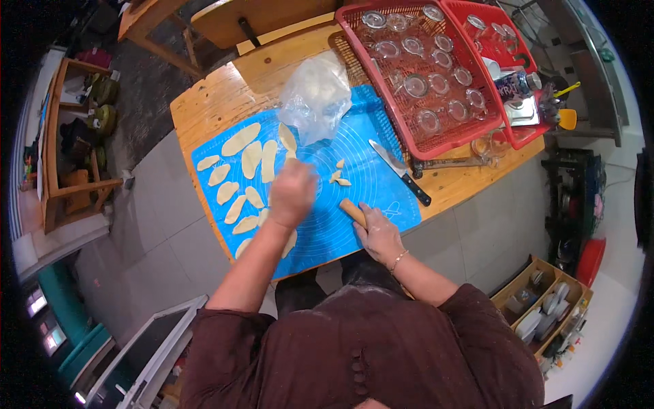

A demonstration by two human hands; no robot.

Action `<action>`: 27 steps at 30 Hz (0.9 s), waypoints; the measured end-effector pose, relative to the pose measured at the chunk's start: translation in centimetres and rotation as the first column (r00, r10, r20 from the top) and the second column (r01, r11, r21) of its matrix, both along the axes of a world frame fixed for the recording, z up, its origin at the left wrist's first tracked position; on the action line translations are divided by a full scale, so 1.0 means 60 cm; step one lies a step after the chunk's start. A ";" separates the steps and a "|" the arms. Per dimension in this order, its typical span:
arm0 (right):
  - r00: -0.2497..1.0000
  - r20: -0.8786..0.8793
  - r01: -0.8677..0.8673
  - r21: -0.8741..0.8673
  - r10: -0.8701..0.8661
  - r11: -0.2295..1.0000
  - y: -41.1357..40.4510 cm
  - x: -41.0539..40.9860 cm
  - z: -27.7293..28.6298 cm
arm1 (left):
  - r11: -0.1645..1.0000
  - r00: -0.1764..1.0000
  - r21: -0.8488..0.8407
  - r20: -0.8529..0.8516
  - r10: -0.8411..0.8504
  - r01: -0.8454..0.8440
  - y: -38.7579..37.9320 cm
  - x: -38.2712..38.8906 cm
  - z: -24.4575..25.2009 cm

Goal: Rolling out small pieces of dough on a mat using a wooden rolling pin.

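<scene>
Flattened pieces of dough (240,139) lie over the left half of a blue silicone pastry mat (327,240). My left hand (294,191), blurred, is over the inner edge of these pieces; its fingers and anything in them cannot be made out. In my right hand (379,234) is a short wooden rolling pin (353,212), held at its near end at the mat's front. Small dough scraps (340,179) lie beyond the pin. A knife with a black handle (401,171) rests across the mat's right side. Behind the mat's middle sits a clear plastic bag (317,97) with pale contents, perhaps dough.
A red plastic basket (409,145) of upturned glass mugs stands at the back right, partly over the mat. Beside it are a hammer (449,163) and a second red basket (521,138) with glasses and a bottle. A wooden bench (265,20) stands behind the wooden table (204,107).
</scene>
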State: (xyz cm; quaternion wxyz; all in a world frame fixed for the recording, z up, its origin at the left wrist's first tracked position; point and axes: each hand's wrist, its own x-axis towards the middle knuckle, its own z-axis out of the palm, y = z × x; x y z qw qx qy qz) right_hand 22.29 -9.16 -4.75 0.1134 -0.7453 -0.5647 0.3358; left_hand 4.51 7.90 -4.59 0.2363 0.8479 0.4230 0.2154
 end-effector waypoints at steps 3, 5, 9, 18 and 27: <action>0.992 -0.117 0.059 0.045 -0.053 0.997 -0.011 0.017 0.020 | 0.987 0.985 -0.013 -0.050 -0.163 0.163 -0.043 0.062 -0.004; 0.981 -0.167 0.105 0.055 -0.094 0.993 -0.019 0.031 0.043 | 0.985 0.986 0.061 -0.057 -0.158 0.161 -0.046 0.084 -0.022; 0.984 -0.143 0.105 0.014 -0.102 0.994 -0.032 0.073 0.070 | 0.972 0.955 0.055 -0.207 -0.212 0.228 -0.041 0.088 -0.030; 0.947 -0.147 0.293 0.035 -0.285 0.955 -0.022 0.077 0.088 | 0.936 0.984 -0.339 0.107 0.142 -0.098 -0.091 0.098 -0.027; 0.969 0.035 0.245 -0.011 -0.245 0.969 -0.015 0.046 0.085 | 0.625 0.959 -0.773 0.082 0.270 -0.109 -0.178 0.082 -0.073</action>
